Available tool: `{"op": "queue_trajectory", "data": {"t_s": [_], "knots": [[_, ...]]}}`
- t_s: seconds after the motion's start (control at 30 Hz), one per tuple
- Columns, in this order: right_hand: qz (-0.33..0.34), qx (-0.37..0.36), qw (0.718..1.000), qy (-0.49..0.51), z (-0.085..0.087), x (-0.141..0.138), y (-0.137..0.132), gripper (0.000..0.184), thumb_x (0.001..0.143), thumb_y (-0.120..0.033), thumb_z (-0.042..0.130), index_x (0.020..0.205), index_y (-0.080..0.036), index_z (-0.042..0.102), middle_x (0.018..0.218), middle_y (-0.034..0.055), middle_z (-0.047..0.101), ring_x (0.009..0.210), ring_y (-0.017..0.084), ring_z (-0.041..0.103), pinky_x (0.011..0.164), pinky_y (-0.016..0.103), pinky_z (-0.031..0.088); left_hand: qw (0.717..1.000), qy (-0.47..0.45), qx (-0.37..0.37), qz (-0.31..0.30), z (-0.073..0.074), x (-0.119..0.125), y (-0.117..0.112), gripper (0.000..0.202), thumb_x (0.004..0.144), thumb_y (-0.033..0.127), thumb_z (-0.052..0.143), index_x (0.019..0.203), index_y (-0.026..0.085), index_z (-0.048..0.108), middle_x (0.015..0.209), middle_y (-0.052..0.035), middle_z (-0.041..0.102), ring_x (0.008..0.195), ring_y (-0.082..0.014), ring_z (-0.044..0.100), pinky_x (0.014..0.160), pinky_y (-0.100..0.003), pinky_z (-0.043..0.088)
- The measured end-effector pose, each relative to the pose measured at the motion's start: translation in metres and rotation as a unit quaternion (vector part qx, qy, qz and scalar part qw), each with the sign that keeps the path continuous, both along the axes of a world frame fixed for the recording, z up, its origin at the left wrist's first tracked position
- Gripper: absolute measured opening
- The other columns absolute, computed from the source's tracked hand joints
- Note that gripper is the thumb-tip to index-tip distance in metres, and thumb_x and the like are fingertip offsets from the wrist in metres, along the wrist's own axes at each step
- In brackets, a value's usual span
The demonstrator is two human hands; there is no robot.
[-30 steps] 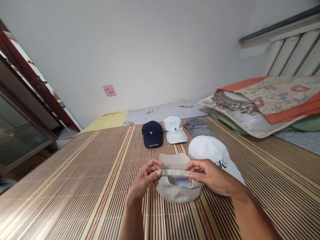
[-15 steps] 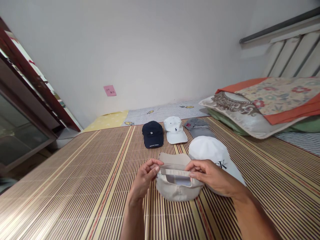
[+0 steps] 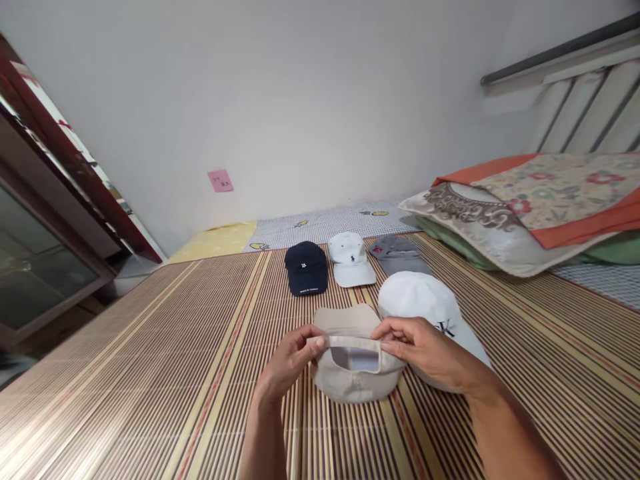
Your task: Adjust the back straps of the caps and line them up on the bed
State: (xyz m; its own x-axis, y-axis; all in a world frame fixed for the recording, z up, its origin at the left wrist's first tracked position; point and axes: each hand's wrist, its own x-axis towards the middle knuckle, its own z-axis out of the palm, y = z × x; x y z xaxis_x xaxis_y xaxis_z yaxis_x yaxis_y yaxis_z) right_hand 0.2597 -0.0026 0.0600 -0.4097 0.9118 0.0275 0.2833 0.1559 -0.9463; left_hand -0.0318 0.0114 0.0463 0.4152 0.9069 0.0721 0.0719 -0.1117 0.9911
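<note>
A beige baseball cap point(image 3: 356, 387) lies on the striped mat with its back opening toward me and its brim pointing away. My left hand point(image 3: 295, 353) pinches the left end of the cap's back strap between thumb and fingers. At the strap's right end, my right hand point(image 3: 413, 343) grips it the same way. Partly behind my right hand is a white cap point(image 3: 417, 297) with dark letters on its front. Farther off stand a navy cap point(image 3: 305, 268), a smaller white cap point(image 3: 350, 260) with a dark emblem, and a grey cap point(image 3: 400, 255).
The striped bamboo mat point(image 3: 150, 373) covers the bed. Pillows point(image 3: 475, 227) with a floral orange-edged cloth point(image 3: 565, 193) are stacked at the right, near a radiator point(image 3: 590, 107). A pink note point(image 3: 221, 181) is stuck on the wall. A glass-panelled cabinet point(image 3: 35, 253) stands at the left.
My left hand has shifted slightly right and now pinches the strap's left end more closely, its fingers covering the corner. The strap sits a little straighter; my right hand has barely moved.
</note>
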Motion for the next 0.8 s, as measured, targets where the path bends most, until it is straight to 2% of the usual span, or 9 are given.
{"op": "queue_trajectory", "data": {"t_s": [0.1, 0.27, 0.43, 0.6, 0.73, 0.8], "knots": [[0.001, 0.005, 1.000, -0.003, 0.0008, 0.0004, -0.0004, 0.018, 0.095, -0.035, 0.065, 0.101, -0.021, 0.075, 0.089, 0.0027, 0.071, 0.083, 0.019, 0.062, 0.071, 0.028, 0.044, 1.000, 0.016, 0.003, -0.013, 0.0004, 0.0009, 0.0000, 0.046, 0.091, 0.062, 0.068, 0.083, 0.016, 0.066, 0.068, 0.0014, 0.055, 0.062, -0.0124, 0.051, 0.060, -0.025, 0.039], [0.003, 0.007, 1.000, -0.009, -0.0016, 0.0016, 0.0000, 0.020, 0.096, -0.038, 0.065, 0.101, -0.021, 0.075, 0.089, 0.0024, 0.070, 0.083, 0.019, 0.061, 0.070, 0.028, 0.044, 1.000, 0.011, 0.001, -0.017, 0.0008, 0.0005, -0.0007, 0.045, 0.092, 0.060, 0.068, 0.081, 0.018, 0.060, 0.067, 0.0036, 0.049, 0.062, -0.0111, 0.044, 0.059, -0.025, 0.033], [0.001, 0.028, 0.999, -0.020, -0.0002, 0.0049, -0.0002, 0.019, 0.096, -0.035, 0.064, 0.104, -0.022, 0.075, 0.096, 0.0036, 0.073, 0.090, 0.021, 0.064, 0.077, 0.029, 0.047, 1.000, 0.003, 0.010, -0.014, 0.0032, -0.0023, -0.0013, 0.048, 0.091, 0.062, 0.067, 0.076, 0.019, 0.055, 0.067, 0.0038, 0.046, 0.063, -0.0114, 0.041, 0.060, -0.025, 0.032], [-0.010, 0.059, 0.997, -0.055, 0.0047, 0.0077, -0.0012, 0.018, 0.093, -0.030, 0.065, 0.105, -0.023, 0.076, 0.101, 0.0034, 0.075, 0.094, 0.022, 0.067, 0.083, 0.031, 0.050, 1.000, -0.011, -0.005, -0.014, 0.0054, -0.0052, -0.0034, 0.046, 0.091, 0.061, 0.068, 0.076, 0.019, 0.057, 0.069, 0.0031, 0.047, 0.064, -0.0119, 0.042, 0.061, -0.026, 0.034], [-0.013, 0.058, 0.997, -0.049, 0.0059, 0.0072, -0.0015, 0.020, 0.093, -0.032, 0.064, 0.105, -0.023, 0.076, 0.100, 0.0037, 0.076, 0.093, 0.023, 0.068, 0.081, 0.032, 0.052, 1.000, -0.012, -0.007, -0.017, 0.0042, -0.0074, -0.0033, 0.044, 0.092, 0.059, 0.068, 0.078, 0.018, 0.058, 0.070, 0.0030, 0.048, 0.064, -0.0117, 0.043, 0.062, -0.025, 0.035], [-0.020, 0.061, 0.997, -0.045, 0.0063, 0.0073, -0.0016, 0.020, 0.093, -0.034, 0.064, 0.105, -0.023, 0.076, 0.101, 0.0047, 0.077, 0.095, 0.024, 0.069, 0.086, 0.035, 0.052, 1.000, -0.007, -0.005, -0.017, 0.0029, -0.0086, -0.0025, 0.044, 0.092, 0.059, 0.068, 0.079, 0.018, 0.059, 0.070, 0.0028, 0.049, 0.064, -0.0118, 0.045, 0.062, -0.026, 0.035]]}}
